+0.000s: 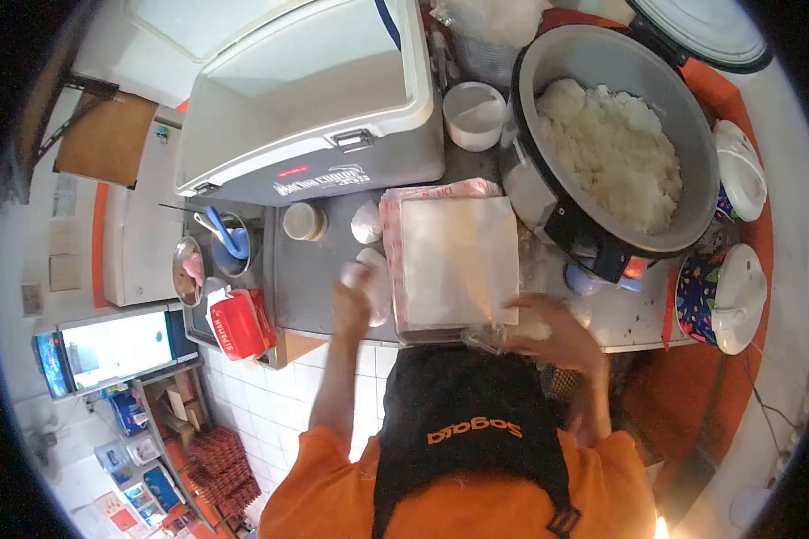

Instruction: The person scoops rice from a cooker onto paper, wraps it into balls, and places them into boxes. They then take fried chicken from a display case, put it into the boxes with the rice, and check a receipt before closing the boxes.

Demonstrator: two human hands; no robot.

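My left hand (352, 303), smeared by motion, is over the edge of a white wrapped packet (377, 292) on the grey counter. Another small white bundle (366, 223) lies just behind that packet. To the right rests a stack of red-and-white printed wrapping sheets with a plain white sheet (458, 256) on top. At the stack's front right corner, my right hand (562, 334) has its fingers curled around crumpled clear plastic (485, 337). Part of its grip is blurred.
A large pot of white rice (611, 153) stands at the back right, beside a white tub (475, 115). The open cooler box (306, 117) fills the back left. A lidded jar (304, 222), red carton (241, 323) and metal bowls (234, 244) sit left. Patterned containers (724, 296) stand right.
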